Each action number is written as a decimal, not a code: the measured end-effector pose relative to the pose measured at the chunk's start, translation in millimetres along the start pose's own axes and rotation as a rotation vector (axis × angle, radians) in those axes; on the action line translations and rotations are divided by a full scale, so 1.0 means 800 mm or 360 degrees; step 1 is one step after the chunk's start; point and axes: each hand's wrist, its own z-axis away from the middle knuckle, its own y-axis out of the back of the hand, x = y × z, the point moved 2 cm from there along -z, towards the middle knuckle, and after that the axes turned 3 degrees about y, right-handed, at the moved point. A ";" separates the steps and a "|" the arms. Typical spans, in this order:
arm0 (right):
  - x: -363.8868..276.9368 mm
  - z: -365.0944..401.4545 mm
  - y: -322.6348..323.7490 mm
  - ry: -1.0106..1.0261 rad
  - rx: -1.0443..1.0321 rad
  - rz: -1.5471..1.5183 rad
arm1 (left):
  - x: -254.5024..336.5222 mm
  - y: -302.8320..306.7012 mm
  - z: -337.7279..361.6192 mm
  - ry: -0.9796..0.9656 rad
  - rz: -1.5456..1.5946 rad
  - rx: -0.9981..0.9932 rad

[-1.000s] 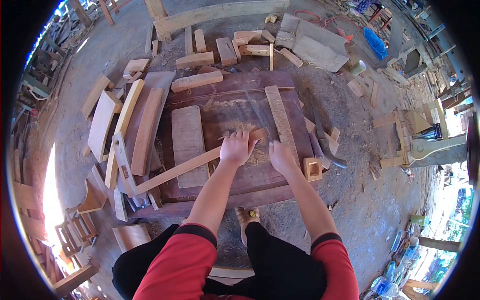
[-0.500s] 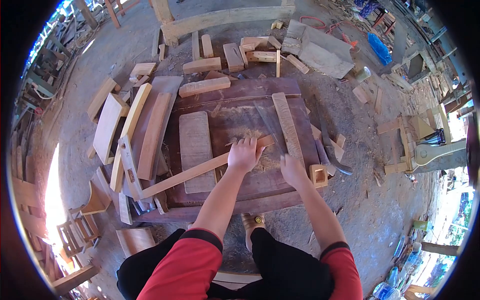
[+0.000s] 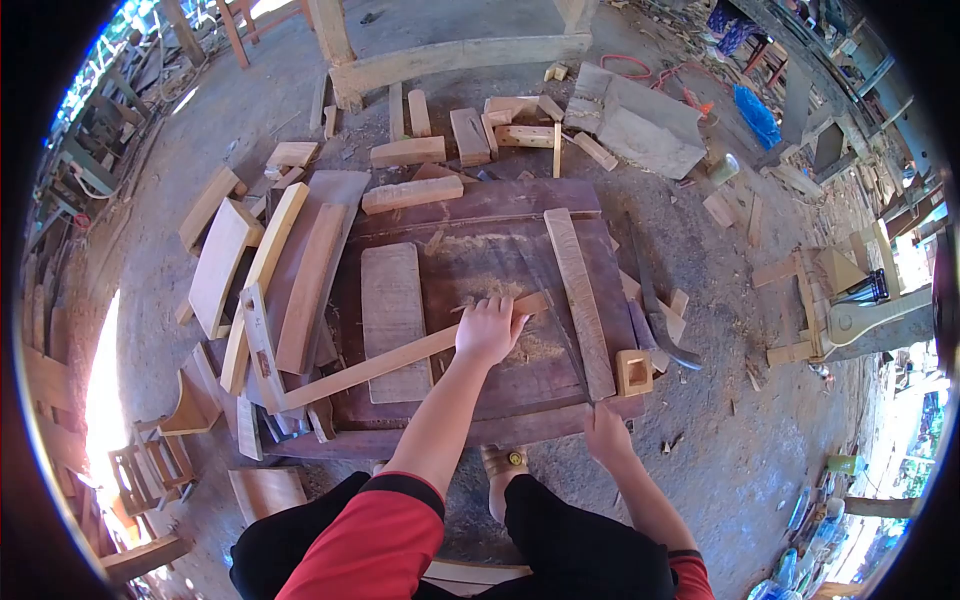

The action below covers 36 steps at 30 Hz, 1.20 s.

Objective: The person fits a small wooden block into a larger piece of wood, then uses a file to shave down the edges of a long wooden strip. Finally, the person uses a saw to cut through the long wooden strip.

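My left hand [image 3: 488, 330] is wrapped over a long narrow wooden strip [image 3: 375, 370] near its right end, above the dark red-brown work board [image 3: 490, 400]. The strip slants down left across a wide flat plank [image 3: 392, 300]. My right hand [image 3: 606, 436], closed, is at the board's front edge, at the near end of a thin saw [image 3: 560, 310]; its handle is hidden in the fist. The saw's blurred blade runs up and left, close to the strip's right end. A light plank [image 3: 580, 300] lies just right of the blade. Sawdust lies under the strip's end.
A small square block with a hole [image 3: 634, 372] sits at the board's right corner, near a curved dark tool [image 3: 665, 325]. Long wooden pieces [image 3: 262, 265] are stacked at the left. Beyond the board lie wood blocks [image 3: 408, 151] and a grey slab [image 3: 640, 120].
My right hand has moved down toward me with the saw, away from the strip. My left hand stays on the strip. The whole view has shifted slightly.
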 end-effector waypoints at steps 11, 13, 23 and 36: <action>-0.087 -0.133 0.026 0.0249 0.0125 -0.0114 | 0.001 -0.001 -0.001 0.0006 -0.0001 -0.0005; -0.056 -0.094 0.014 0.0191 0.0129 -0.0140 | 0.000 -0.001 -0.001 0.0020 0.0008 -0.0016; -0.009 -0.033 0.001 0.0181 0.0124 -0.0060 | 0.000 0.000 0.000 0.0029 0.0036 -0.0023; -0.004 -0.036 -0.011 0.0175 0.0122 -0.0048 | 0.000 0.005 -0.002 0.0051 0.0025 -0.0111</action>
